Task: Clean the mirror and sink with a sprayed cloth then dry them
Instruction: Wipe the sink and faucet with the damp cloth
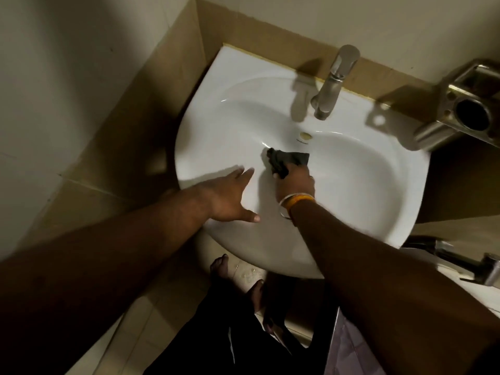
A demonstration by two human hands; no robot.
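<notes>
A white ceramic sink [378,201] fills the middle of the view, seen from above. My right hand [296,185], with bangles at the wrist, grips a dark cloth [288,159] and presses it against the inside of the basin, just below the overflow hole [306,135]. My left hand [230,198] lies with straight, spread fingers on the sink's front-left rim. The mirror is out of view.
A steel tap [334,82] stands at the back of the sink. A metal holder [465,109] juts from the wall at right. A hose sprayer [476,266] hangs at lower right. Tiled walls close in at left and behind. My bare feet [235,277] stand below the sink.
</notes>
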